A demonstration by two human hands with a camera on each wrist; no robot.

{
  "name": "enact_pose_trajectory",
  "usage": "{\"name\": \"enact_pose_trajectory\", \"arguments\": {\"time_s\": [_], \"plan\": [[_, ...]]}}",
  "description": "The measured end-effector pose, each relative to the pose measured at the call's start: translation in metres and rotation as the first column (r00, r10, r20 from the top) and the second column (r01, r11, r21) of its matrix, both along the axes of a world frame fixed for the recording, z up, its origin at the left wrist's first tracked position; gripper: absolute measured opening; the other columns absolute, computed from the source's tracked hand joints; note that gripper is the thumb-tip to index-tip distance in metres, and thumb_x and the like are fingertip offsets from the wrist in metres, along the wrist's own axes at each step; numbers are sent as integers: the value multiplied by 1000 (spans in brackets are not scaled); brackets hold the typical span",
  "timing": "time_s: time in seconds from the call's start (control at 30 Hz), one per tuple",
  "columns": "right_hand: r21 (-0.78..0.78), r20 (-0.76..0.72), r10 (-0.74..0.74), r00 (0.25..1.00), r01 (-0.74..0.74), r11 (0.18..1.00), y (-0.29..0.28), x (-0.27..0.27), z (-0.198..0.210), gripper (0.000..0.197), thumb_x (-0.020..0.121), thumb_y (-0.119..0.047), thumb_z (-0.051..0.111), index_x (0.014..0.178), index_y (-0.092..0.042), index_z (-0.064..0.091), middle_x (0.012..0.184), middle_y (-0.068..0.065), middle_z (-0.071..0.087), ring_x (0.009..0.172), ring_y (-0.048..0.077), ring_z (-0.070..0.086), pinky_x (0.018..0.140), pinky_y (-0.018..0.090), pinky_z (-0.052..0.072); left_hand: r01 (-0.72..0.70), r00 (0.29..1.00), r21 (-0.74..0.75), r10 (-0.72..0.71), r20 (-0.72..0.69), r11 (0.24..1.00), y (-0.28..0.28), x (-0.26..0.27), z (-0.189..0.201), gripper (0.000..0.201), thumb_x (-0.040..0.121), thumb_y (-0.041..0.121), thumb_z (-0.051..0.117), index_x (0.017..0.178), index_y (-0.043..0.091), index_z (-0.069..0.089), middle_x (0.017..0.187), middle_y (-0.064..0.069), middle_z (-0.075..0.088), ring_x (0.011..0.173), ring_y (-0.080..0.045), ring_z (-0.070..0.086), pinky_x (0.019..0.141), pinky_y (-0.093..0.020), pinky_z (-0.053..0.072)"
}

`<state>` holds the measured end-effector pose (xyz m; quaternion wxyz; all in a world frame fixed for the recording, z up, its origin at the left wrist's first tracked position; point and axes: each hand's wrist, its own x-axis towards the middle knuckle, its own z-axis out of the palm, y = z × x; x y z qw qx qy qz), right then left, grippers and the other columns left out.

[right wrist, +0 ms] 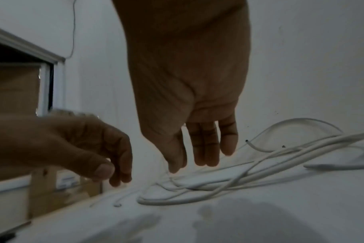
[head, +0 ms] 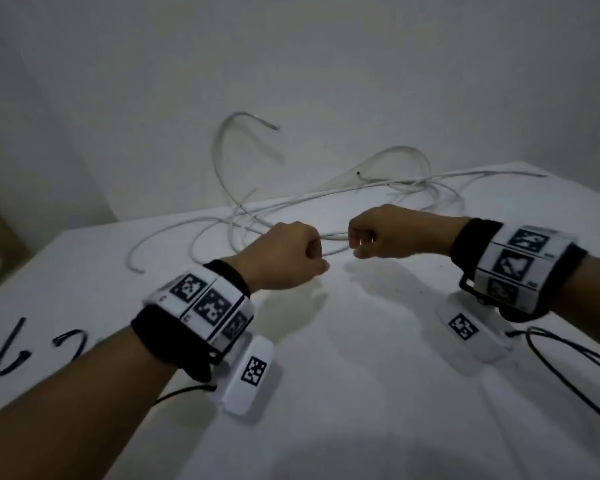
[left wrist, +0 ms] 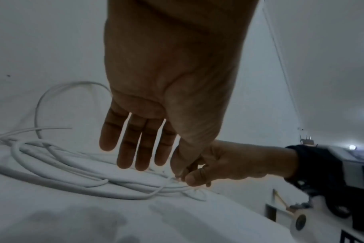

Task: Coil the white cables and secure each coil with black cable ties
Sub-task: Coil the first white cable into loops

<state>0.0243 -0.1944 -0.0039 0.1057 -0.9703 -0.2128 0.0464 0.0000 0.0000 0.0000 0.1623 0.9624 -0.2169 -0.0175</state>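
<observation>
My left hand (head: 284, 254) and right hand (head: 381, 233) hover mid-frame over the white cables (head: 326, 199) on the bench (head: 361, 393). I cannot tell what either grip holds. Black cable ties (head: 11, 351) lie lower left.

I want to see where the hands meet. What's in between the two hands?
In the head view, a short stretch of white cable lies between the left hand and the right hand, over the white table.

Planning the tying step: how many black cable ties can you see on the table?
2, both on the table's near-left edge: one tie far left, another just right of it, partly hidden by the left forearm.
</observation>
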Motion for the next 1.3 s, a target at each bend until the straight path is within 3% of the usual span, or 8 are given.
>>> {"name": "enact_pose_trajectory", "arguments": {"time_s": [0.13,0.3,0.53,0.63,0.77,1.03,1.17,1.3], "plan": [[-268,1,-29,1000,28,963,2,53,-21,39,92,-25,55,131,-20,49,126,7,51,114,23,49,83,26,34,7,997,244,13,-78,970,-9,54,-14,33,90,34,61,117,16,56,118,-2,57,101,-18,52,80,-27,41],[-422,6,48,999,-41,906,6,85,-35,38,90,-22,56,127,-17,46,123,10,52,106,26,52,74,29,35,83,991,352,-39,-130,932,-12,83,-40,53,91,35,58,137,16,43,135,-7,50,118,-23,50,92,-30,43],[-617,-25,142,990,-127,777,-1,75,-31,14,91,-17,49,104,-14,52,94,4,53,75,17,46,58,26,35,115,985,377,-56,-165,919,-9,77,-39,9,93,16,47,85,22,48,95,0,55,76,-12,46,62,-24,35],[-732,118,188,975,-43,680,-16,59,-13,14,88,-16,48,100,-15,55,94,4,61,82,23,59,64,28,41,144,975,267,-90,-203,953,-6,61,-20,10,97,17,42,88,17,44,80,5,47,65,-8,40,55,-22,31],[-662,378,80,922,209,720,-55,42,44,29,91,-15,42,116,-20,55,109,6,64,97,26,63,66,27,35,43,997,-184,-53,-51,982,-1,34,27,14,98,23,43,87,16,48,72,3,53,58,-12,42,52,-25,31],[-7,461,-429,777,487,874,-129,-13,149,21,96,-30,48,101,-13,58,100,9,54,87,28,52,73,32,37,59,998,-686,-43,40,725,-5,-35,94,22,97,19,48,84,8,62,48,10,39,44,-8,31,42,-19,25],[260,216,-529,821,474,842,-134,-52,152,29,97,-35,47,90,-9,58,88,10,66,75,29,62,60,30,44,41,999,-898,-47,23,439,-17,-69,119,25,99,13,36,80,11,51,52,4,37,43,-10,30,40,-19,25],[216,-71,-558,827,559,801,-135,-96,115,29,96,-34,47,90,-8,60,82,10,72,66,27,68,57,27,49,-46,997,-985,-55,-56,163,-26,-95,115,24,97,14,34,77,14,47,50,4,37,40,-11,30,40,-19,23]]}}
